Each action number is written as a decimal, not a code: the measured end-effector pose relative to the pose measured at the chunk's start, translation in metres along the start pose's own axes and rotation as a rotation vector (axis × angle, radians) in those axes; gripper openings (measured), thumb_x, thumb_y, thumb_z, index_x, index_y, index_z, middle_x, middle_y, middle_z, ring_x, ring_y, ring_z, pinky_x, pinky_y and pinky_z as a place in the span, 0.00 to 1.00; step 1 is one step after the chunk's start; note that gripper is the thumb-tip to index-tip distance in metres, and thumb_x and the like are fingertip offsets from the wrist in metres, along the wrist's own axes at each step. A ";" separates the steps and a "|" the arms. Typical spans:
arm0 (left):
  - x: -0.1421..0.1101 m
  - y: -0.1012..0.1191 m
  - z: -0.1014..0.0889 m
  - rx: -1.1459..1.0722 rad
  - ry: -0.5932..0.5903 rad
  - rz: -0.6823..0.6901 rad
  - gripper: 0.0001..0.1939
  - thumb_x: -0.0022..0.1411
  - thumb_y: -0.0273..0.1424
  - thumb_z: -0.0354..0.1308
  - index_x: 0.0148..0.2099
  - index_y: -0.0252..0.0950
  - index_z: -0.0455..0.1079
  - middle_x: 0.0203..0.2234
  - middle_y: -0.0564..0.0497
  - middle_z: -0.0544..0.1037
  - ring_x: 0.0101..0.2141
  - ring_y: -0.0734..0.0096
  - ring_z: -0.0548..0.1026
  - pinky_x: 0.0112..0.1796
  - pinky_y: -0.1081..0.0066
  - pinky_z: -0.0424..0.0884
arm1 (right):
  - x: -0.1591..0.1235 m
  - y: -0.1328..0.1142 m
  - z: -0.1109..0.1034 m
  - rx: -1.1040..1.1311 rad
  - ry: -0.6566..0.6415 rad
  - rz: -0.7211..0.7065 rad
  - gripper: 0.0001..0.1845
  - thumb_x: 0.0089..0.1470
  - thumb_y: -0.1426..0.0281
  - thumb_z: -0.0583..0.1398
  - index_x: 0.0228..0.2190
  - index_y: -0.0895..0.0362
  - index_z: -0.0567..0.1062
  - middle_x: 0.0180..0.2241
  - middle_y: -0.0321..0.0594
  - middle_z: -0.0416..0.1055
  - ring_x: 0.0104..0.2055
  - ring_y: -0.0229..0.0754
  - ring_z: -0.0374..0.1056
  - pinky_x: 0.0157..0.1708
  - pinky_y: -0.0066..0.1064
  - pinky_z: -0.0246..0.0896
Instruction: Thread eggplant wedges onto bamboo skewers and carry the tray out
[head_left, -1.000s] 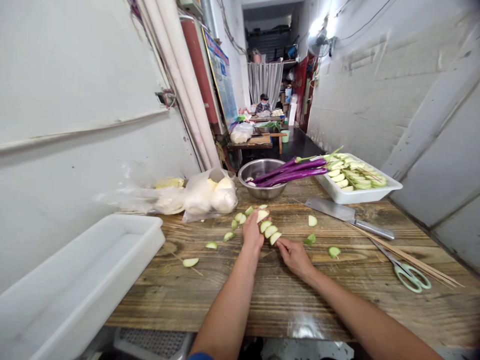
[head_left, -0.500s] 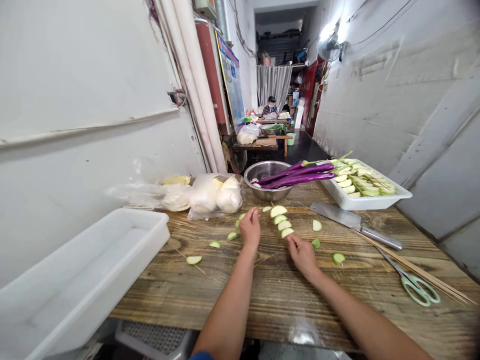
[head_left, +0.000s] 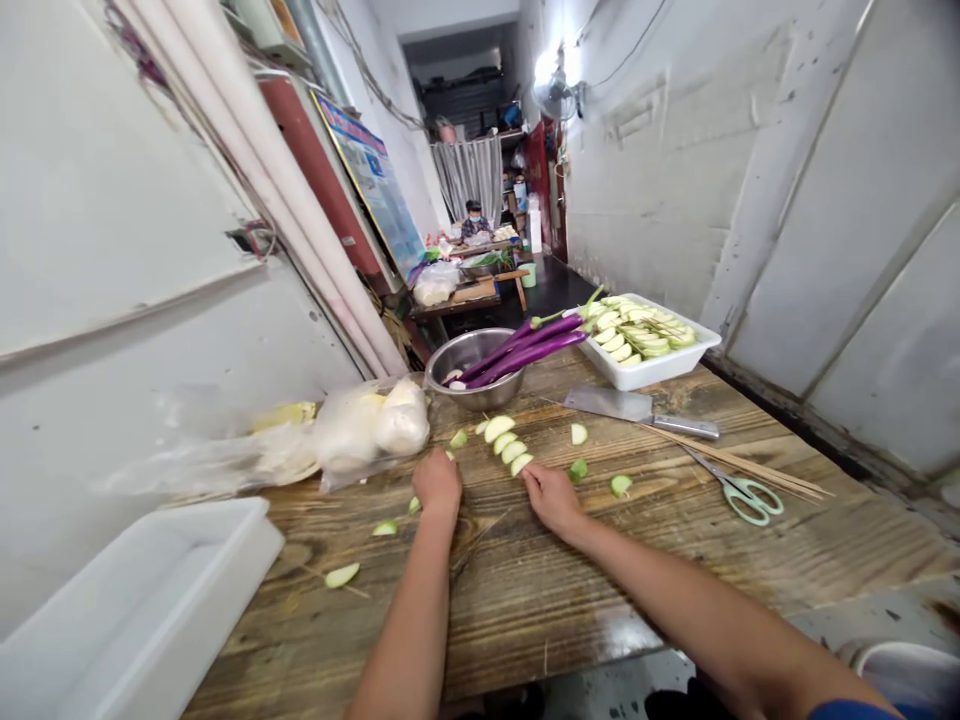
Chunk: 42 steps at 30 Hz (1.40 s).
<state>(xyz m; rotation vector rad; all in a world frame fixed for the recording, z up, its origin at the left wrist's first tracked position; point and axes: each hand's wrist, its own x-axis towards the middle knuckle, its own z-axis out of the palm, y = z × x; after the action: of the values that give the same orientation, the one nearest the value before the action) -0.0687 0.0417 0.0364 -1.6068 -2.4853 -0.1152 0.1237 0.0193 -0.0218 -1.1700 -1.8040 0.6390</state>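
Between the fingers of my right hand point(head_left: 553, 500) is the near end of a skewer strung with several pale half-moon vegetable slices point(head_left: 505, 443), green at the skin. The skewer's tip pokes out at its far end. Left of it, my left hand point(head_left: 437, 482) is down on the table with its fingers curled in among loose slices. One slice point(head_left: 451, 455) shows at its fingertips; the back of the hand hides what the fingers hold. More loose slices point(head_left: 343, 575) lie to the left and others point(head_left: 620, 485) to the right.
A metal bowl point(head_left: 480, 400) with purple eggplants point(head_left: 517, 353) stands behind. Right are a white tray point(head_left: 667, 372) of skewered slices, a cleaver point(head_left: 609, 403), scissors point(head_left: 752, 500) and bare skewers point(head_left: 750, 466). Left are a white tub point(head_left: 225, 560) and bagged food point(head_left: 367, 430). A person point(head_left: 475, 222) sits far back.
The camera view has turned and tilted, shifting the scene left. My left hand has moved down and away from the skewer to the loose slices. My right hand still holds the skewer.
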 end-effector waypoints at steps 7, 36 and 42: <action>0.015 -0.007 -0.009 -0.025 -0.157 0.061 0.17 0.51 0.35 0.54 0.42 0.32 0.69 0.38 0.35 0.76 0.40 0.54 0.74 0.35 0.68 0.65 | 0.001 -0.001 0.001 0.006 0.018 0.015 0.14 0.55 0.73 0.50 0.23 0.57 0.73 0.20 0.37 0.70 0.23 0.35 0.63 0.25 0.23 0.49; 0.003 -0.008 -0.004 -2.287 -0.475 -0.396 0.09 0.61 0.23 0.48 0.39 0.26 0.69 0.35 0.40 0.76 0.25 0.82 0.71 0.21 0.85 0.65 | -0.008 -0.003 -0.005 0.085 -0.101 -0.177 0.19 0.58 0.67 0.47 0.26 0.58 0.74 0.19 0.38 0.68 0.21 0.36 0.61 0.25 0.25 0.52; 0.006 -0.010 0.002 -2.214 -0.363 -0.605 0.09 0.60 0.27 0.51 0.40 0.27 0.69 0.34 0.40 0.77 0.33 0.70 0.77 0.35 0.72 0.73 | -0.008 -0.003 -0.008 0.111 -0.231 -0.192 0.18 0.58 0.66 0.48 0.29 0.57 0.75 0.24 0.39 0.72 0.24 0.39 0.65 0.27 0.26 0.56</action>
<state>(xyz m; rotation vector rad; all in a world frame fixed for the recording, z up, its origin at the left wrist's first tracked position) -0.0808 0.0428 0.0359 -0.5232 -2.3207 -3.6351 0.1306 0.0105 -0.0193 -0.8646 -2.0171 0.7757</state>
